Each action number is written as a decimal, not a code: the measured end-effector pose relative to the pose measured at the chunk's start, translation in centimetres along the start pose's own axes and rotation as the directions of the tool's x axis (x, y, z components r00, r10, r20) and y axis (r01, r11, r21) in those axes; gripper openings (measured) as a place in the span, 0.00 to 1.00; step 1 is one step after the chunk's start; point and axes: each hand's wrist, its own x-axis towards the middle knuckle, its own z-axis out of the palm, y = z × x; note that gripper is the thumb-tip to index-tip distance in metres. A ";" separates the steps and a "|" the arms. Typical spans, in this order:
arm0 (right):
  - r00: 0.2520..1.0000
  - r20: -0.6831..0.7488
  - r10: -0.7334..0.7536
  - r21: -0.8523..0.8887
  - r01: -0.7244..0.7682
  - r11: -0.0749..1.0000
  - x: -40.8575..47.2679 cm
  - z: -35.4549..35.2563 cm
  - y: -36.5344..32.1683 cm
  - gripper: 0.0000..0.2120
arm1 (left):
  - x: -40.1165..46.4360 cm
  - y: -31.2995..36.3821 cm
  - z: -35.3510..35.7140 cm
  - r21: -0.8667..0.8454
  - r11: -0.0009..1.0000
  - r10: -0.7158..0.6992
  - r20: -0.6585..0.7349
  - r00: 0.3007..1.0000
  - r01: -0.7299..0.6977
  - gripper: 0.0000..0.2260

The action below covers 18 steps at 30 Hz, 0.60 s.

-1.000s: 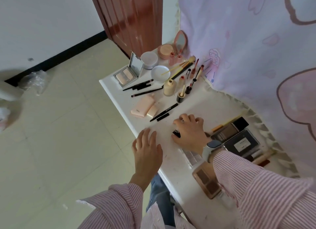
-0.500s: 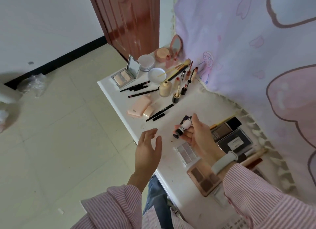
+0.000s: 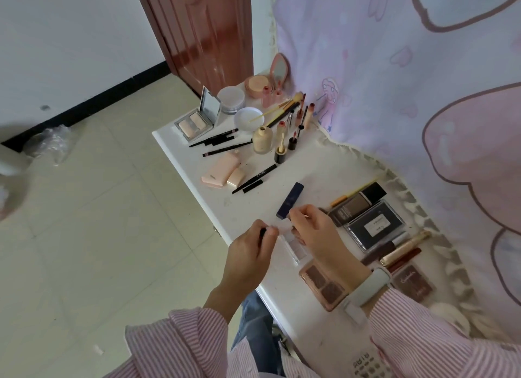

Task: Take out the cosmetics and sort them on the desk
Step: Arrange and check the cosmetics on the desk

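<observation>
Setting: a white tabletop [image 3: 310,177] beside a draped pink cloth [image 3: 408,95], strewn with cosmetics in loose groups.
Left hand [image 3: 248,253]: held above the near edge of the tabletop; its fingers [image 3: 269,231] pinch one end of a small item, a dark part showing between them.
Right hand [image 3: 318,234]: facing the left hand; its fingers [image 3: 296,214] pinch the other, pale end of the same item.
Held item: a small tube [image 3: 277,228], mostly hidden by both hands, so its kind cannot be told.
Far group: an open mirrored compact [image 3: 197,118], pencils, a beige bottle [image 3: 262,139] and brushes.
Near group: a dark blue stick [image 3: 290,200] just beyond the right hand, a brown eyeshadow palette [image 3: 321,284] under the right wrist, and a dark flat case [image 3: 375,225] to the right.
Step in hand: judged to be checking or uncapping the tube before it is placed with its kind.
Next move: likely calls for a steady pull or twist between both hands, then setting the tube down in a bare gap without knocking the upright bottle or the stick.
</observation>
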 end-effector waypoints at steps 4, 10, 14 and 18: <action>0.967 0.148 -0.209 -0.175 0.234 0.956 -0.8 -0.4 0.0 0.04 | 0.6 0.7 -0.5 -0.286 0.945 -0.166 -0.005 0.986 0.158 0.18; 0.984 0.173 -0.029 -0.229 0.069 0.971 0.2 -1.1 -0.5 0.13 | 0.5 0.4 -1.1 -0.180 0.977 -0.101 0.079 0.992 0.114 0.19; 0.959 0.274 -0.073 -0.282 0.153 0.947 0.3 -1.7 -0.1 0.12 | 0.3 0.1 -1.5 -0.178 0.975 -0.123 0.055 0.991 0.131 0.19; 0.940 0.342 -0.011 -0.383 0.150 0.911 0.5 -1.7 -0.6 0.07 | 0.1 0.0 -1.7 -0.147 0.984 -0.092 0.085 0.992 0.104 0.20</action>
